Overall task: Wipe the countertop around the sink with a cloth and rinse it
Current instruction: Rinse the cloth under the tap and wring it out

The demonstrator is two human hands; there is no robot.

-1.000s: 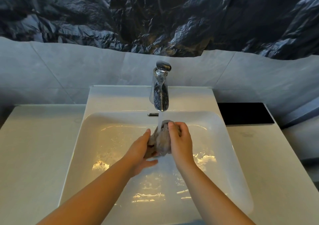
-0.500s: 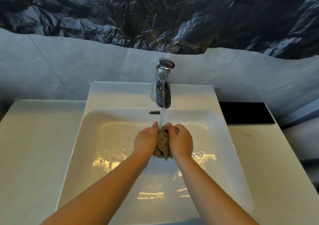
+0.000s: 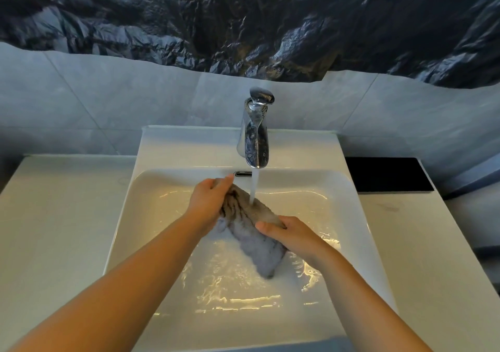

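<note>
Rinsing, head view: I hold the cloth (image 3: pixel 251 232) stretched over the sink (image 3: pixel 135 189) basin, under the stream (image 3: pixel 253 189) running from the faucet (image 3: pixel 255 132).
My left hand (image 3: pixel 207 205): fingers curled round the cloth's far end, close to the basin's back wall, just left of the stream.
My right hand (image 3: pixel 292 234): fingers and thumb pinching the cloth's right edge, nearer to me.
Cloth axis: slants from far-left to near-right; its loose lower corner hangs past my right hand.
Stream lands: between my hands, nearer the left.
Next, as I judge: draw the near half back under the water; my right hand is closer to that end.
</note>
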